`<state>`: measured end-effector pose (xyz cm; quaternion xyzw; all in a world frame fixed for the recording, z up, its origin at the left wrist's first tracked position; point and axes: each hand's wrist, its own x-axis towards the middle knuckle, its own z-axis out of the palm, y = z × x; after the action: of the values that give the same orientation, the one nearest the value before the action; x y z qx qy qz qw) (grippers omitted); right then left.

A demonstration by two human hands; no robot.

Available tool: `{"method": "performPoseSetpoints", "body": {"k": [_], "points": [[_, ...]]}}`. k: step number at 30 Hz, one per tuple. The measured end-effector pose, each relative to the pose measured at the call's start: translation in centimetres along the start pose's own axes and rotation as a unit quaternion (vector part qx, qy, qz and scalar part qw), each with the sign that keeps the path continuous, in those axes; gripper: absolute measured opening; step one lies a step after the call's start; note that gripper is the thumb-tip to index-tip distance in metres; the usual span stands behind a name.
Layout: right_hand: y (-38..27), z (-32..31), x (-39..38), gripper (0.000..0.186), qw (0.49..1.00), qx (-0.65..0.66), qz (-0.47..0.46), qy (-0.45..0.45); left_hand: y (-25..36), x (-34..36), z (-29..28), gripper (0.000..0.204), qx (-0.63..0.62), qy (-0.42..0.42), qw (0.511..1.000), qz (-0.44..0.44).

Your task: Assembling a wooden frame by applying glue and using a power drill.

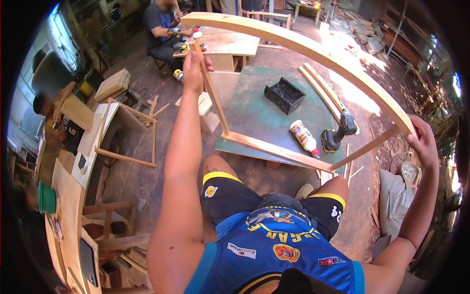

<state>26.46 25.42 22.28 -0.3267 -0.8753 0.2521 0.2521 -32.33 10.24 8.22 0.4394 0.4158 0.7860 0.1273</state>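
Observation:
A rectangular wooden frame (271, 148) stands tilted in front of me, its lower bar resting on the green tabletop. My left hand (195, 73) is closed round its left upright, near the top. At the opposite upper corner my right hand (424, 142) grips the frame, with the thumb on the near side and the fingers partly hidden behind. The upper bar arcs across the view, far to right. Inside the frame's outline, a white glue bottle (303, 136) with a red cap lies on the tabletop. Beside it sits a cordless drill (340, 131).
On the green tabletop (252, 90) are a black open box (285, 95) and two wooden strips (320, 90). A plywood bench (223, 41) stands beyond, with a person working there. Another person is at the left, near a long workbench (68, 196). A pale sack (396, 201) leans at right.

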Motion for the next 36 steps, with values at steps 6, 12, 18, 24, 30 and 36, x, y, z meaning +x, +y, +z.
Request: {"method": "performPoseSetpoints", "body": {"k": [6,12,18,24,30,36], "points": [[-1.2,-1.2,2.1,0.067,0.998,0.004,0.013,-0.061,2.5,3.0,1.0,0.079,-0.097,-0.056,0.992,0.062],[-2.1,-3.4,2.7,0.061,0.982,-0.135,-0.035,-0.126,4.0,4.7,4.6,0.091,-0.114,-0.023,0.993,-0.015],[-1.5,-2.1,5.3,0.063,0.974,-0.218,-0.060,-0.024,0.5,9.0,-6.9,0.038,-0.067,-0.011,0.991,-0.118],[2.9,0.8,5.0,0.058,0.985,-0.116,-0.110,0.071,-6.3,12.1,10.2,0.039,-0.096,-0.012,0.992,-0.081],[5.3,2.2,5.4,0.058,0.962,-0.153,-0.151,0.169,-9.3,12.7,17.7,0.039,-0.163,-0.021,0.983,-0.084],[6.2,2.7,6.4,0.062,0.969,-0.067,-0.113,0.211,-11.1,12.0,28.3,0.038,-0.253,-0.057,0.961,-0.096]]}}
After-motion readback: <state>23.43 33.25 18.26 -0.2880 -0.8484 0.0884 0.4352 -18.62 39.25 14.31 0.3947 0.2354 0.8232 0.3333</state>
